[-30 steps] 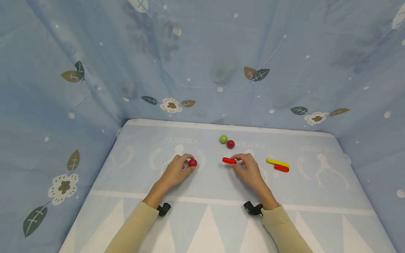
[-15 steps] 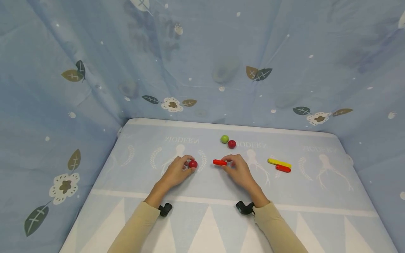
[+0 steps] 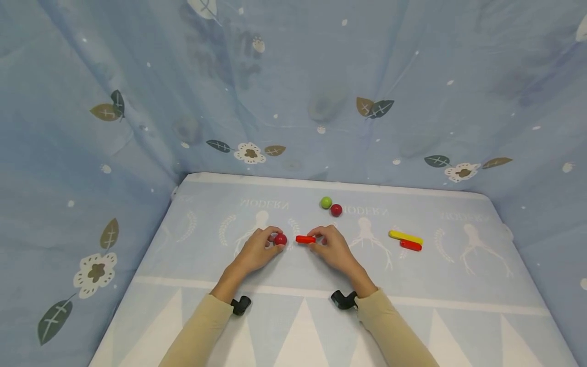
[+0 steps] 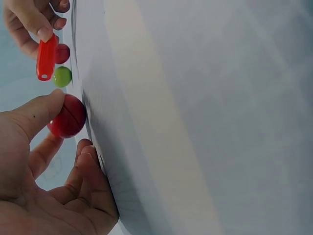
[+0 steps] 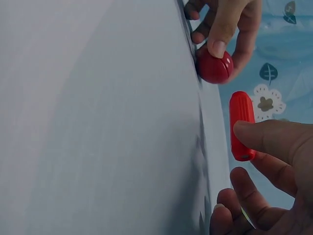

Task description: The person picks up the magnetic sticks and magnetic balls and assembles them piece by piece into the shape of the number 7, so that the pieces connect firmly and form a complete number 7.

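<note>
My left hand [image 3: 257,251] pinches a glossy red ball [image 3: 280,239] between thumb and fingers, low at the tabletop. A dark seam runs across the ball [image 4: 68,116] in the left wrist view. Facing it, my right hand [image 3: 334,248] grips a short red plastic stick [image 3: 304,239] by one end. In the right wrist view the stick [image 5: 241,105] shows ridges along its side, with my thumb pressed on it and the other fingers loosely bent below. The stick's free end points at the ball, a small gap between them.
A green ball [image 3: 326,202] and a second red ball [image 3: 336,210] lie together toward the back of the table [image 3: 293,318]. To the right, a yellow stick [image 3: 405,237] lies against another short red stick [image 3: 410,245]. Blue patterned curtains [image 3: 293,92] enclose the table's back and sides.
My right hand has moved left with the red stick, bringing it close to the red ball. The left hand stays in place, still pinching the ball.
</note>
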Tool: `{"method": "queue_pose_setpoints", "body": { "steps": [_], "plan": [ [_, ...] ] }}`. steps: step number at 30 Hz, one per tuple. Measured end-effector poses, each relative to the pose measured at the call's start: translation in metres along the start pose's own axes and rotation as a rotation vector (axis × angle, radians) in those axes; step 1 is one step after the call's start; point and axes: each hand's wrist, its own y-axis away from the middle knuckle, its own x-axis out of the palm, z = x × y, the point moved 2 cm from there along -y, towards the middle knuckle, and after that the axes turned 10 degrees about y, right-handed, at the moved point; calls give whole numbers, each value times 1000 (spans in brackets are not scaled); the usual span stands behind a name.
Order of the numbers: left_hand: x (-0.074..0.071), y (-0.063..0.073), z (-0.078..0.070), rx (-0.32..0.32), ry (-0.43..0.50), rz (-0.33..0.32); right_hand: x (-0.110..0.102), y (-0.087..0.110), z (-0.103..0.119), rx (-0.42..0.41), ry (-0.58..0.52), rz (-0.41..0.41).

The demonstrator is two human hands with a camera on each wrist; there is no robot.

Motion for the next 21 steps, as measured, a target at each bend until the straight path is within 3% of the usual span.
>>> {"method": "queue_pose_setpoints", "body": {
  "steps": [21],
  "plan": [
    [-1,0,0,38,-8,8,17,-7,13,-20,43,55]
  ]
}}
